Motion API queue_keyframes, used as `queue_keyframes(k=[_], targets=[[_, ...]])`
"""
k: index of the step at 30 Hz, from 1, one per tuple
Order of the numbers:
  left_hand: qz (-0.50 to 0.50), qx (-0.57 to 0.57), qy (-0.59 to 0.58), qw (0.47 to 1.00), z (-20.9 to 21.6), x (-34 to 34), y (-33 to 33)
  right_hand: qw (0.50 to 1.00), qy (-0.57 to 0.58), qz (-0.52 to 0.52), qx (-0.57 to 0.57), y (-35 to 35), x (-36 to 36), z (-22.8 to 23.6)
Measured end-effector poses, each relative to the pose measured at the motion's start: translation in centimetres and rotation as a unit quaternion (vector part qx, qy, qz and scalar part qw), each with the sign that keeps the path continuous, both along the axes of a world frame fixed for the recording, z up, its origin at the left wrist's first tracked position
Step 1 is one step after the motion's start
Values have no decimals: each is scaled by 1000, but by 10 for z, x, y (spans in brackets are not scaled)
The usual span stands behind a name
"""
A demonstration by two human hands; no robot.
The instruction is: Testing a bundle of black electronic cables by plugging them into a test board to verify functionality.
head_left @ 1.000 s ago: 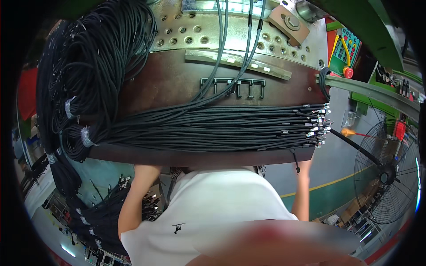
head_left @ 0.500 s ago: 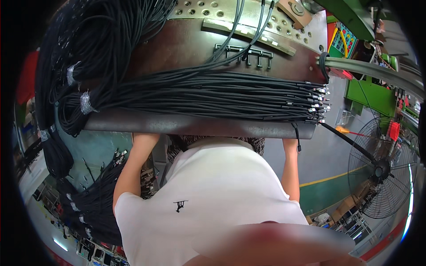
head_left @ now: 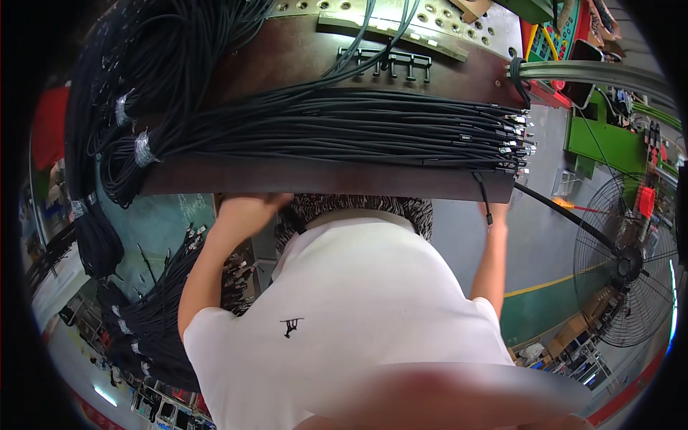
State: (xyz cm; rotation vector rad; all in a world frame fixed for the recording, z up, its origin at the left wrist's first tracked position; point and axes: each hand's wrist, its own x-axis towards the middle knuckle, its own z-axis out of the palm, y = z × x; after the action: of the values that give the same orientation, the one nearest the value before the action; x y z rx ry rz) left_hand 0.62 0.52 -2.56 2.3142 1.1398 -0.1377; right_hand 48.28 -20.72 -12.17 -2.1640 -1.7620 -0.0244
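My left hand is at the front edge of the brown tabletop, left of my body. Its back shows, but most of its fingers are hidden beneath the edge. On the far side, my right hand is just below the tabletop's right front corner, beside a short black cable end that hangs over the edge. Its fingers are also hidden. A long bundle of black cables lies across the tabletop, metal connectors at its right end and a silvery tie near its left.
More coiled black cables are heaped at the back left. A black comb-like holder and a metal bar lie behind the bundle. Cables with connectors are at the lower left. A large fan stands at the right.
My left hand has come further out from under the table edge and shifted right. My right hand has moved outward to the right. The tabletop appears slightly higher in view.
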Motion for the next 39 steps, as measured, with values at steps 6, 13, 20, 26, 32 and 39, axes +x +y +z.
queue_keyframes(k=[6,13,20,26,32,39], targets=[[-192,-331,-234,894,85,63,29,968,55,-39,242,114,6,132],[-154,276,-177,932,35,172,29,962,-72,221,146,249,-85,128],[-128,338,-134,923,41,129,66,984,120,122,43,212,-63,137],[-70,155,-192,967,62,124,84,987,112,-71,91,119,28,201],[19,-50,-338,940,68,131,93,991,45,-99,77,108,41,193],[-267,-166,-158,936,74,247,72,951,3,307,-18,282,-68,124]])
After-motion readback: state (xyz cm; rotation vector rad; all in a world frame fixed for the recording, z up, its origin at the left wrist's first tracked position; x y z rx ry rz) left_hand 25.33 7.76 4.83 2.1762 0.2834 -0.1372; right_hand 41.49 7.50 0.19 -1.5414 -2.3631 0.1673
